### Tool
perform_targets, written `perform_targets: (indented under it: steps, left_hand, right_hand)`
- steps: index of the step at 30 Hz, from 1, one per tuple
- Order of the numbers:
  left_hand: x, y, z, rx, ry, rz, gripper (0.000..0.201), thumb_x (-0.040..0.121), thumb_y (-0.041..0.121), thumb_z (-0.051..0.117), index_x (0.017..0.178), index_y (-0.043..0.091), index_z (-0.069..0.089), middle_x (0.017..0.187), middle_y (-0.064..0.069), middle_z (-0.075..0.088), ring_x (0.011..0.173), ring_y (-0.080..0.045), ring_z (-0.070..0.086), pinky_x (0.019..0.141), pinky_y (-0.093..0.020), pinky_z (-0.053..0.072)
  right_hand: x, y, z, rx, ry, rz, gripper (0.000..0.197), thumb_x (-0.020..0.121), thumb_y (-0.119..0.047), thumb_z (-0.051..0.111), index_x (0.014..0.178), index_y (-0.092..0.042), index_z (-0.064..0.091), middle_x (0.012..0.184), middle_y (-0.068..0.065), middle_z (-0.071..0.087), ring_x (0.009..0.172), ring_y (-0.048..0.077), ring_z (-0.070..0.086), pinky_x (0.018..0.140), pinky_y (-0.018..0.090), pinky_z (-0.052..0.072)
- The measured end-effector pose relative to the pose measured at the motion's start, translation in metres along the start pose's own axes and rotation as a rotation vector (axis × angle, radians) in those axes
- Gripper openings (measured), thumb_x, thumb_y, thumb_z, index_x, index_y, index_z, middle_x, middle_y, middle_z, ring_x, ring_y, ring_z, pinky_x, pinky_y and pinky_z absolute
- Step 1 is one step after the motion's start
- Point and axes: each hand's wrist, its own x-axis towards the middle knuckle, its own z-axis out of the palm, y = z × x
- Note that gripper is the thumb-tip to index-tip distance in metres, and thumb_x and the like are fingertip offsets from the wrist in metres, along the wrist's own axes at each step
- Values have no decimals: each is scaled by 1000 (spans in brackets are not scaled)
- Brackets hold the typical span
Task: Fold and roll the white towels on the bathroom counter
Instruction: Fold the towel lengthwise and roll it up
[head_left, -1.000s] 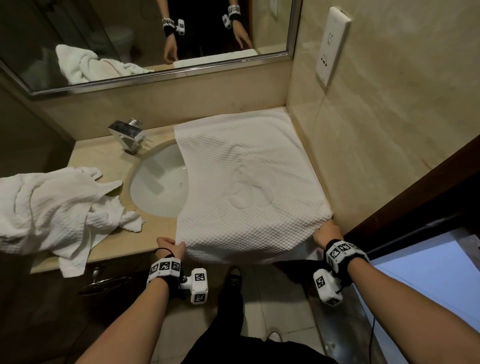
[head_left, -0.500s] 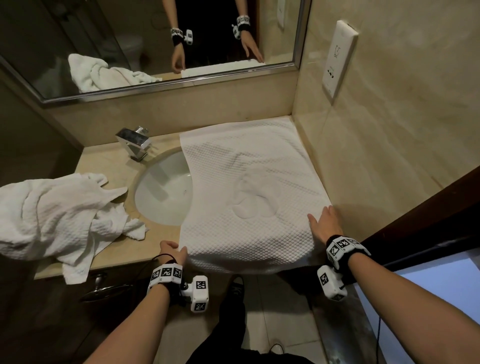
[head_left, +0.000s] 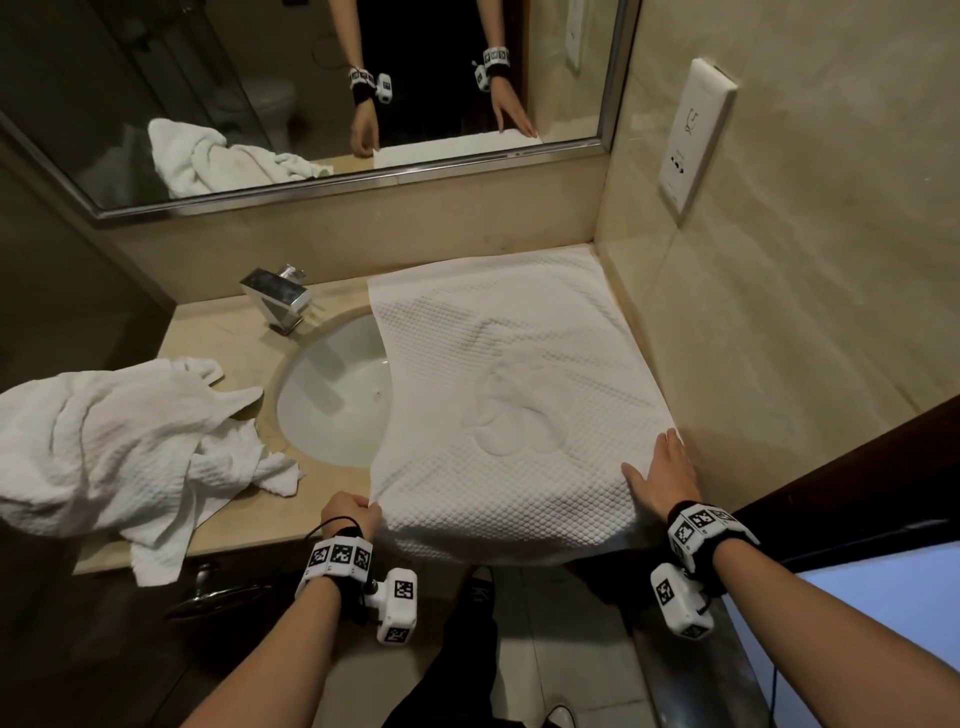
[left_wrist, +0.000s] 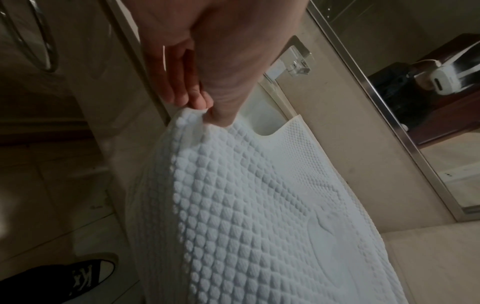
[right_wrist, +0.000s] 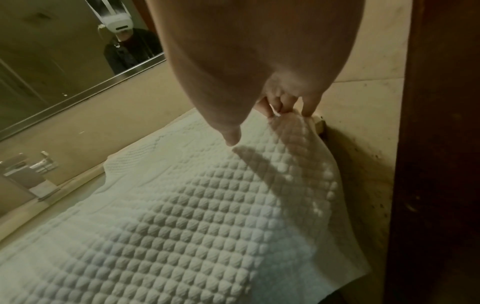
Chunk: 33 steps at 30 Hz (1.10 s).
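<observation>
A white waffle-textured towel (head_left: 509, 415) lies spread flat on the right part of the counter (head_left: 234, 535). It covers the right side of the sink (head_left: 332, 400), and its near edge hangs over the counter front. My left hand (head_left: 356, 512) pinches the towel's near left corner between thumb and fingers (left_wrist: 197, 102). My right hand (head_left: 660, 467) lies flat on the towel's right edge by the wall, fingers straight, thumb spread; its fingertips (right_wrist: 309, 109) touch the towel (right_wrist: 194, 216). A second white towel (head_left: 104, 447) lies crumpled on the counter's left end.
A chrome faucet (head_left: 278, 301) stands behind the sink. A mirror (head_left: 311, 104) runs along the back wall. The tiled side wall with a socket plate (head_left: 693, 140) borders the towel on the right, and a dark wooden door frame (head_left: 841, 462) stands beside my right wrist.
My right hand has let go of the towel's near right corner and moved up to lie flat on its right edge. My left hand keeps its pinch on the left corner.
</observation>
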Motion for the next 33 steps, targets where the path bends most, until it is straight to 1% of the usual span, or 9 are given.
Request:
perform_targets:
  steps: [4, 7, 11, 14, 17, 21, 25, 28, 33]
  left_hand:
    - [1, -9, -10, 31, -3, -13, 25, 84, 17, 69, 98, -3, 68, 101, -22, 68, 100, -37, 62, 87, -38, 48]
    - [4, -4, -18, 99, -44, -11, 21, 81, 19, 70, 87, 1, 62, 89, -18, 67, 86, -35, 63, 83, -40, 52]
    - [1, 28, -27, 77, 16, 103, 33, 81, 18, 70, 104, 3, 51, 102, -15, 61, 102, -35, 59, 85, -38, 46]
    - [9, 61, -29, 22, 12, 216, 17, 82, 17, 67, 92, 10, 55, 101, -15, 67, 98, -33, 61, 85, -37, 49]
    - [29, 95, -30, -19, 16, 276, 11, 83, 16, 66, 89, 11, 58, 96, -12, 68, 98, -31, 61, 81, -33, 46]
    - [67, 139, -30, -38, -5, 341, 9, 85, 16, 64, 90, 11, 59, 94, -9, 67, 98, -28, 62, 79, -28, 42]
    - [113, 178, -28, -25, -13, 395, 15, 86, 14, 63, 99, 5, 65, 105, -12, 68, 102, -28, 61, 87, -31, 44]
    - [144, 204, -22, -26, -24, 414, 20, 89, 15, 61, 106, 5, 64, 114, -11, 66, 103, -28, 60, 86, -31, 43]
    - [179, 244, -16, 25, -53, 486, 33, 93, 16, 57, 125, 7, 56, 135, -13, 52, 122, -29, 51, 99, -33, 39]
  right_hand:
    - [0, 3, -4, 8, -7, -45, 78, 99, -43, 45, 153, 1, 9, 163, 14, 2, 150, 25, 4, 122, 36, 9]
    - [0, -4, -8, 13, 7, -33, 76, 98, -45, 46, 152, 0, 16, 162, 14, 9, 150, 25, 11, 121, 36, 13]
    - [8, -26, -22, 91, 69, -64, 69, 97, -44, 48, 149, -2, 29, 157, 16, 27, 145, 27, 27, 118, 38, 23]
    - [26, -52, -38, 159, 54, -118, 66, 97, -42, 52, 147, -2, 33, 151, 17, 38, 137, 30, 40, 113, 38, 32]
    - [52, -82, -55, 172, 49, -134, 64, 98, -40, 51, 146, -3, 35, 148, 17, 41, 134, 31, 42, 110, 36, 33]
    - [100, -113, -72, 128, 37, -132, 67, 98, -43, 49, 149, -4, 30, 153, 15, 36, 138, 29, 38, 111, 35, 30]
    - [148, -130, -80, 33, 14, -140, 74, 98, -48, 47, 152, -4, 22, 159, 12, 24, 146, 26, 26, 117, 34, 22]
    - [180, -134, -75, -64, -39, -163, 79, 98, -54, 39, 154, -6, 13, 163, 12, 10, 150, 25, 13, 120, 34, 12]
    - [214, -132, -63, -98, -60, -68, 83, 97, -60, 30, 155, -7, 1, 163, 9, -8, 151, 23, -3, 123, 39, 6]
